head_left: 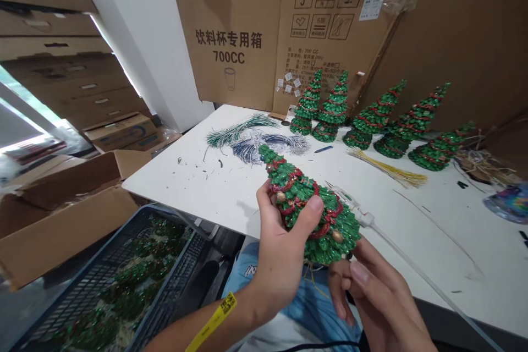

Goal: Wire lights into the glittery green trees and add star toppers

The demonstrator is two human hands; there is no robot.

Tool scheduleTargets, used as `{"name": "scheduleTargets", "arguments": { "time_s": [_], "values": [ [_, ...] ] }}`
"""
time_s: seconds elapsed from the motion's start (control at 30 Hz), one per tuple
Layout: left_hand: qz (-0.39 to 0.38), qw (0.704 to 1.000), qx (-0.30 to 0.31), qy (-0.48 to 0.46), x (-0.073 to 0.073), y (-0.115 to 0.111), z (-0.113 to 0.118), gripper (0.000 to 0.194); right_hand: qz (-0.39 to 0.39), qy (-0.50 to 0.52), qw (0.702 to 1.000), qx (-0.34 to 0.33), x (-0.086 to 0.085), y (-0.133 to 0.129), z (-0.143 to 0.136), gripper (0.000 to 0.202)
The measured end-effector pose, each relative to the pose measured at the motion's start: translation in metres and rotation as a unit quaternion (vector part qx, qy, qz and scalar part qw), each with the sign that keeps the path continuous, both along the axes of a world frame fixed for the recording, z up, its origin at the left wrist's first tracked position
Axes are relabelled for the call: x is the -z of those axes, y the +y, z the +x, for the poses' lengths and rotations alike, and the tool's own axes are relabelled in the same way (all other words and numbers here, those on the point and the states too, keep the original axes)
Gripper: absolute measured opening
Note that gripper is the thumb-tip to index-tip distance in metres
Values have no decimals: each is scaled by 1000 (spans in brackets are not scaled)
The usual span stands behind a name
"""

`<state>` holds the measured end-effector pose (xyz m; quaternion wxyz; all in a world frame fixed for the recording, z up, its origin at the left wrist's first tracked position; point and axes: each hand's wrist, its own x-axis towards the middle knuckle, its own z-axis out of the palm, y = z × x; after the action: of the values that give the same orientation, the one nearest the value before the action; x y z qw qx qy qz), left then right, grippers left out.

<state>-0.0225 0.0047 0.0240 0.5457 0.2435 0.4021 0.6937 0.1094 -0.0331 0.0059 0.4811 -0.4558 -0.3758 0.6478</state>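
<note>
white table (193, 181) beyond the fingers, printed carton (239, 5) farther back. five standing trees (334, 107) past the fingertips, toward the far right; green wire bundle (239, 131) and blue-and-white wire bundle (247, 149) beyond the left-hand fingers, yellow wire bundle (388, 169) beyond the right-hand ones. blue crate (181, 269) down to the left of both.

decorated tree (325, 195) between the hands, tilted, tip away to the left, base toward the right-hand fingers. left hand (284, 253) closed around the middle, thumb across the front, remaining fingers mostly hidden behind. right hand (379, 286) half curled beside the base, thumb near the fingertips; can't tell if gripping anything. loose yellow strands (315, 283) hanging just under the base.

possible trouble: glittery, bumpy surface under one thumb, so could roll or slip from a light grip. too hard a squeeze, could crack or shed garland and beads. yellow strands likely to snag on the right-hand fingers. pointed tool (365, 219) with white cord (412, 264) just behind the base: could poke or get knocked with a careless swing.
</note>
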Motion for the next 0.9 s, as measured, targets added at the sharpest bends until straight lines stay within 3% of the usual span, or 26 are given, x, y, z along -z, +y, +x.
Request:
{"name": "scheduleTargets", "arguments": {
  "time_s": [0.37, 0.9],
  "values": [
    [24, 994, -31, 98, 2, -13, 6, 72, -5, 2, 999, 37, 8, -4, -4, 50],
    [28, 994, -24, 104, 2, -8, 4, 68, -14, 6, 1000, 16, 8, -2, -5, 54]
  ]
}}
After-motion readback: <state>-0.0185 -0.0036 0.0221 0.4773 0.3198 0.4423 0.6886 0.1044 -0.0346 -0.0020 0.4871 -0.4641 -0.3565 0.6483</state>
